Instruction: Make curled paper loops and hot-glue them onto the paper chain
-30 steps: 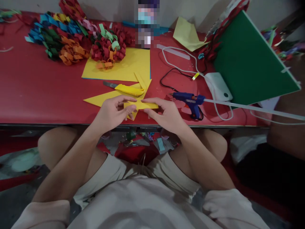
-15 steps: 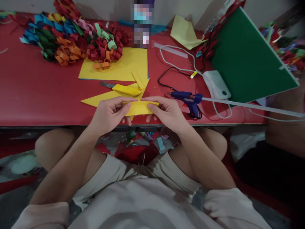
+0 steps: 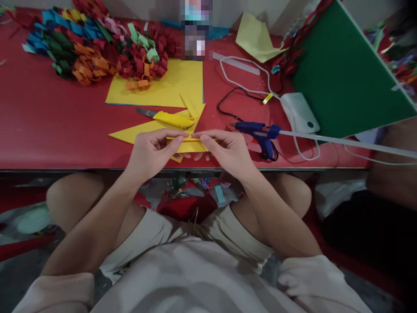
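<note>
Both hands pinch a folded yellow paper strip [image 3: 189,145] just above the front edge of the red table [image 3: 48,130]. My left hand [image 3: 153,152] grips its left end between thumb and fingers. My right hand [image 3: 226,150] grips its right end the same way, thumb on top. Thumbs nearly meet at the strip's middle. Just behind the strip lie a yellow paper offcut [image 3: 146,129] and a yellow utility knife [image 3: 169,119].
A blue glue gun [image 3: 260,132] lies right of my hands, with cables and a white power adapter [image 3: 299,114] beyond. A yellow sheet [image 3: 169,84] and piles of coloured paper chains [image 3: 97,48] sit at the back left. A green board [image 3: 342,78] leans at right.
The strip has been folded narrower, and my thumbs have slid closer together along its top edge. The view shifted slightly.
</note>
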The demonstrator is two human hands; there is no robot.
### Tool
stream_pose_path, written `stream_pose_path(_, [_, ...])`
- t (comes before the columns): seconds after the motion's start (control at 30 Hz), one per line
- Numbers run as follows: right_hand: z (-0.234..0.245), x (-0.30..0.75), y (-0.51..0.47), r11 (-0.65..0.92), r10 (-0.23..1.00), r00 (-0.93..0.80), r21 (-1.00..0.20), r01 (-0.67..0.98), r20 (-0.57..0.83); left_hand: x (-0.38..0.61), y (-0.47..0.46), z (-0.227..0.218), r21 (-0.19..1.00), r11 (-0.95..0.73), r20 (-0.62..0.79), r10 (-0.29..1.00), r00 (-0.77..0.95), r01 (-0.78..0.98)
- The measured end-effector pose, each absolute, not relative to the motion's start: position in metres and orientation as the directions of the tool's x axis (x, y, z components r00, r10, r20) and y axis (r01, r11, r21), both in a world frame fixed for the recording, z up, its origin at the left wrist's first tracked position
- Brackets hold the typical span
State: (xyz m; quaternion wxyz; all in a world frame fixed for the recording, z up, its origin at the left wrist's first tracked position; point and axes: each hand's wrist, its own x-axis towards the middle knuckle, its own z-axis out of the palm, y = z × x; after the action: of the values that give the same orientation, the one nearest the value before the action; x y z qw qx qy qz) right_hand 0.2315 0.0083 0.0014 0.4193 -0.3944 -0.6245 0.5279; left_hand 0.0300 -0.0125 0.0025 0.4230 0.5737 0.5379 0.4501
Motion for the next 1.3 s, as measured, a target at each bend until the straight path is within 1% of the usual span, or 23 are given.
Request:
stream_pose_path(0.13, [-0.003,0.23,0.01,0.132,0.937,-0.332,-0.989,0.061,0.105,0.029,-0.01,-0.002,0.98,0.051,-0.065,0.995,0.071,0.192])
stream_pose_path(0.23, [-0.005,0.229,0.011,0.106,0.939,-0.334,-0.992,0.071,0.076,0.031,-0.007,-0.008,0.986,0.101,-0.109,0.993,0.047,0.135])
stream_pose_path(0.33, [-0.006,0.229,0.011,0.069,0.937,-0.347,-0.993,0.092,0.033,0.035,-0.007,-0.011,0.985,0.088,-0.084,0.996,-0.029,0.148])
stream_pose_path(0.4, [-0.005,0.229,0.012,0.056,0.936,-0.352,-0.993,0.107,0.015,0.036,-0.007,-0.01,0.984,0.069,-0.062,0.997,-0.047,0.162])
stream_pose_path(0.63, [-0.005,0.231,0.012,0.076,0.919,-0.395,-0.989,0.124,0.021,0.035,-0.01,-0.004,0.973,0.033,-0.02,0.998,-0.062,0.227])
stream_pose_path(0.87, [-0.002,0.233,0.013,0.068,0.915,-0.404,-0.992,0.102,0.021,0.034,-0.008,-0.006,0.982,-0.022,0.029,0.999,-0.031,0.19])
stream_pose_path(0.97, [-0.003,0.232,0.012,0.099,0.921,-0.388,-0.985,0.139,0.038,0.034,-0.009,-0.006,0.966,-0.042,0.054,0.998,-0.038,0.254])
stream_pose_path(1.13, [-0.007,0.226,0.007,0.208,0.937,-0.325,-0.952,0.224,0.129,0.036,-0.013,-0.005,0.921,-0.123,0.142,0.989,-0.026,0.371])
stream_pose_path(1.2, [-0.006,0.227,0.008,0.213,0.932,-0.339,-0.951,0.223,0.129,0.036,-0.014,-0.003,0.903,-0.15,0.164,0.986,-0.002,0.402])
stream_pose_path(1.3, [-0.002,0.233,0.011,0.189,0.91,-0.403,-0.963,0.194,0.097,0.034,-0.013,0.003,0.885,-0.149,0.147,0.988,0.041,0.441])
